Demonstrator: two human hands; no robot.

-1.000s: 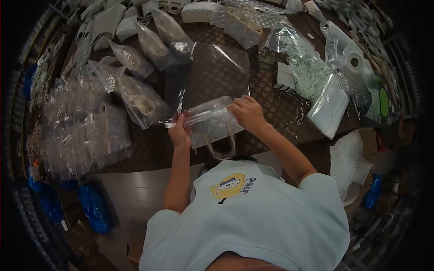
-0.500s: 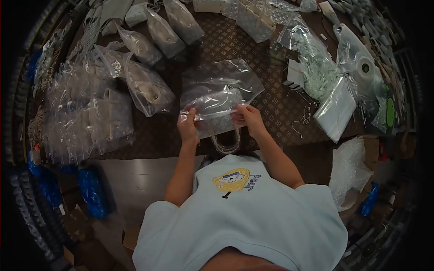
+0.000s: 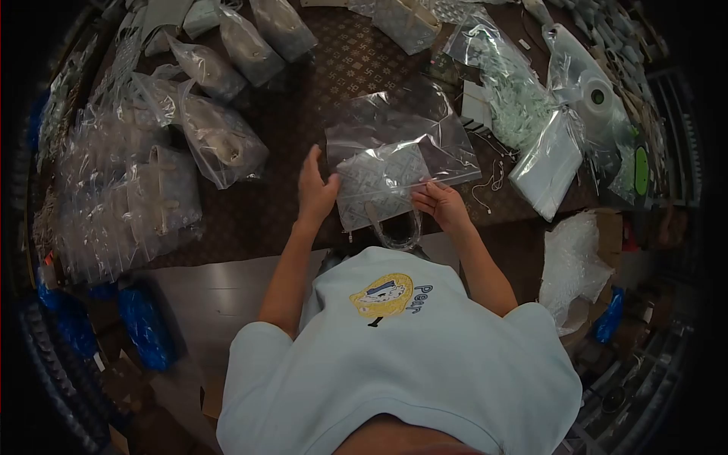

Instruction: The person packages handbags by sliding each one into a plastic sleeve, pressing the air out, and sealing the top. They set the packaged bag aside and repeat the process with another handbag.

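A pale patterned handbag [image 3: 381, 176] lies on the dark patterned table [image 3: 345, 57] in front of me, its looped handle [image 3: 402, 233] toward my body. A clear plastic bag [image 3: 447, 136] covers the upper part of the handbag and spreads beyond it to the right. My right hand [image 3: 441, 203] pinches the plastic bag's edge at the handbag's right side. My left hand [image 3: 317, 188] is just left of the handbag, fingers stretched forward and thumb apart, holding nothing.
Several plastic-wrapped handbags [image 3: 224, 144] stand to the left. At the right are shredded filler [image 3: 516, 106] in plastic, a stack of clear bags [image 3: 547, 171], a plastic roll [image 3: 596, 97] and white cords [image 3: 493, 182]. Bubble wrap [image 3: 572, 265] hangs below the right table edge.
My left hand has let go of the plastic bag's edge and opened. The plastic now lies further right, and more of the handbag shows. The view has shifted slightly.
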